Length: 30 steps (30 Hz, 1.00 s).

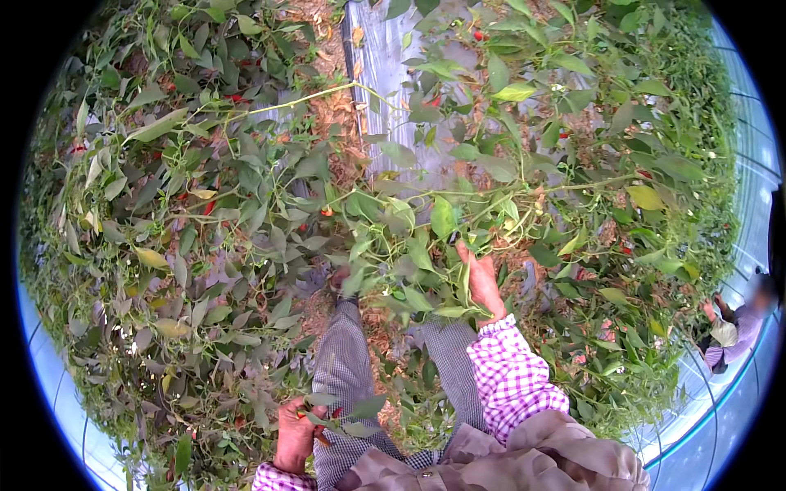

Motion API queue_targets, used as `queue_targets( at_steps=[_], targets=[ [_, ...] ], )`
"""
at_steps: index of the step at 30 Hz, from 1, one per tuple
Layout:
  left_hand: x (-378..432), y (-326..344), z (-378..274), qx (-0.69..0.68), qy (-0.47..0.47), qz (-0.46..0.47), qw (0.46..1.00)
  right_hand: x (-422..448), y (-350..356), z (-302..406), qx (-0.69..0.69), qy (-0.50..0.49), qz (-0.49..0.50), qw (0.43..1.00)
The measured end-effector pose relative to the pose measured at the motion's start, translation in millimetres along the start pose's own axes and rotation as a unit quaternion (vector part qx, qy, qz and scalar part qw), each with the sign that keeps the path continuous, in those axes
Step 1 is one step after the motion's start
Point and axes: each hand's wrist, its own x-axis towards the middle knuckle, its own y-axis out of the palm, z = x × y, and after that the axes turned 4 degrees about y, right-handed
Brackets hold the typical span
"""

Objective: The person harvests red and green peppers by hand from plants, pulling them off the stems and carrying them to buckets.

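My right hand (482,279) is raised among the pepper plant branches (430,245), its fingertips at a leafy stem, with a small dark object (454,237) by the thumb whose kind I cannot tell. Leaves hide part of those fingers. Down at the lower left, my left hand (295,429) is closed around some small red and orange chili peppers (319,420), with green leaves sticking out beside them. Both wrists show purple checked cuffs.
Dense pepper plants (215,276) with scattered red fruit stand on both sides. Silvery plastic mulch film (387,80) and dry leaves (331,110) cover the ground. A long branch (295,103) crosses ahead. Another person (743,325) works at the far right, near the plastic greenhouse wall (752,153).
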Motion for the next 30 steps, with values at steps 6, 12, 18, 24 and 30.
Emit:
queue_targets(
  at_steps=[6,12,18,24,30],
  targets=[
    [-1,24,4,-0.069,0.004,0.037,0.997,-37,-49,47,0.09,0.016,0.029,0.995],
    [-10,20,-1,-0.094,0.014,0.025,0.995,-82,-62,147,-0.323,-0.362,-0.066,0.872],
    [-12,14,2,-0.093,0.021,0.012,0.995,21,38,252,-0.646,-0.337,-0.082,0.68],
    [-7,18,26,-0.013,0.047,-0.025,0.998,136,43,212,-0.654,-0.195,-0.023,0.731],
    [-29,51,-3,-0.012,-0.022,0.086,0.996,49,36,192,-0.569,-0.199,0.024,0.797]
  ],
)
